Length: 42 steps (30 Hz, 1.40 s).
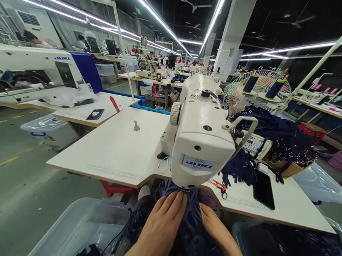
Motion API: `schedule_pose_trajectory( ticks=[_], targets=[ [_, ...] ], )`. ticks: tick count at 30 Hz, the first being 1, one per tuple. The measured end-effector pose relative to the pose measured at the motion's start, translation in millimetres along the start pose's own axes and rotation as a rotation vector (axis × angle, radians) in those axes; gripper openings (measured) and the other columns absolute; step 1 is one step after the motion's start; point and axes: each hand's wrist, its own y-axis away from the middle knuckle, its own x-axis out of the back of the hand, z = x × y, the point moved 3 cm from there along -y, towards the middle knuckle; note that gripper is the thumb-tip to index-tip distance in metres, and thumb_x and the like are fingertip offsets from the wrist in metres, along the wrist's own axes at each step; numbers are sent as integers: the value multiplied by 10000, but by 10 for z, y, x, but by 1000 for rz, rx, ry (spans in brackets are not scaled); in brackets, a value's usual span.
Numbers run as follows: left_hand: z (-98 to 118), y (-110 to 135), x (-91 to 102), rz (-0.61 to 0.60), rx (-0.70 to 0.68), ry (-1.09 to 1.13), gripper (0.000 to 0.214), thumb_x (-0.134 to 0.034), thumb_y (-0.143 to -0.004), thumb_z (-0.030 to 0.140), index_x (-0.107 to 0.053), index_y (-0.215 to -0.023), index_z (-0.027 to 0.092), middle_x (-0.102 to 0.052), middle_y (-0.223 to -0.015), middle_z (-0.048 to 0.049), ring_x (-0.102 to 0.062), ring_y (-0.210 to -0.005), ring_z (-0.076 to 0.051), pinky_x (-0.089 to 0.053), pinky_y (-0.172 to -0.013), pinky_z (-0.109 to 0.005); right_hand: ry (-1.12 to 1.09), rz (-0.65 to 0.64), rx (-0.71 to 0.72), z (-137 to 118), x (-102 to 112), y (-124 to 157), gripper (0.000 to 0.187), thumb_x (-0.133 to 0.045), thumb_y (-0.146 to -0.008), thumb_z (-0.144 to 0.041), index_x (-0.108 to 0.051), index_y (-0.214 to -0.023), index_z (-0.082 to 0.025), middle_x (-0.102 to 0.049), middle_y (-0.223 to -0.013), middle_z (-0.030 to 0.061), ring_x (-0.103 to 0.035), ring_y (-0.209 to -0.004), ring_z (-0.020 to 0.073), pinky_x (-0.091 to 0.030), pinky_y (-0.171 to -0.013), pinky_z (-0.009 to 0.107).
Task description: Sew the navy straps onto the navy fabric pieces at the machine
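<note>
My left hand [162,224] lies flat with fingers stretched out on dark navy patterned fabric [190,222], fingertips just under the head of a white JUKI sewing machine [201,137]. My right hand [213,225] rests on the same fabric to the right, its fingers partly tucked into the folds near the needle area. The needle itself is hidden by the machine head.
A white sewing table [117,148] carries a black phone [263,189], orange snips [219,186] and a pile of navy pieces [277,138]. Clear plastic bins [78,226] stand at both sides. A fan [257,90] with thread cones stands behind. Other workstations and people fill the hall.
</note>
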Motion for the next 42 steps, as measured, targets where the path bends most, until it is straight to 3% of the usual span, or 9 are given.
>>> schedule_pose_trajectory(
  ticks=[6,11,15,20,22,25,29,37,42],
  targets=[
    [91,91,24,-152,-67,5,383,-391,-974,183,-505,-1334,125,-575,-1309,-82,-519,-1150,-217,-412,-966,-329,-129,147,-20,-16,283,79,379,-609,-792,-549,-598,-945,-203,-650,-811,32,-606,-760,193,-496,-721,305],
    [109,147,399,-355,-28,351,548,-527,-907,254,-381,-1432,193,-455,-1414,-92,-433,-1283,-236,-399,-1058,-359,-63,460,101,-195,586,321,306,-696,-784,-438,-619,-1008,-245,-680,-945,22,-634,-873,165,-487,-764,216],
    [97,96,607,-344,44,720,648,-568,-913,323,-284,-1473,163,-350,-1493,-136,-374,-1357,-222,-385,-1076,-292,173,242,307,-518,346,612,135,-685,-816,-344,-702,-942,-299,-721,-878,10,-677,-778,174,-524,-732,234],
    [96,29,316,-398,325,1065,174,-540,-956,314,-619,-1051,191,-704,-912,4,-666,-811,-117,-503,-723,-153,326,-78,421,-799,204,635,166,-578,-908,-302,-710,-998,-346,-730,-971,-1,-672,-905,191,-504,-840,291],
    [40,-2,217,-343,419,1029,152,-516,-960,278,-620,-1016,182,-689,-862,9,-649,-772,-120,-483,-673,-163,303,10,251,-742,457,367,231,-502,-941,-391,-698,-963,-271,-718,-970,35,-664,-864,191,-516,-795,297],
    [-52,-77,166,-283,387,876,156,-482,-968,253,-624,-1008,205,-665,-863,14,-630,-763,-121,-455,-668,-181,371,435,-18,-494,1063,-196,376,-403,-954,-485,-631,-934,-186,-688,-856,57,-629,-682,172,-519,-662,296],
    [-133,-177,113,-237,283,444,189,-465,-970,236,-642,-911,208,-608,-875,-17,-597,-743,-159,-448,-645,-243,498,562,-226,-86,1544,-858,271,-465,-971,-359,-600,-979,-124,-650,-847,59,-624,-673,153,-519,-623,301],
    [-54,-130,-1,83,124,118,204,-422,-998,216,-623,-1001,177,-629,-987,-66,-578,-864,-199,-465,-793,-347,763,573,-302,228,1445,-895,259,-591,-919,-337,-593,-1097,-149,-611,-1089,66,-607,-947,200,-503,-833,408],
    [26,-58,27,91,64,154,306,-428,-1004,386,-641,-999,167,-672,-1008,-65,-611,-948,-201,-449,-875,-349,726,564,-255,272,1431,-650,104,-603,-886,-255,-608,-878,-151,-600,-854,21,-582,-809,178,-457,-766,359]
  ],
)
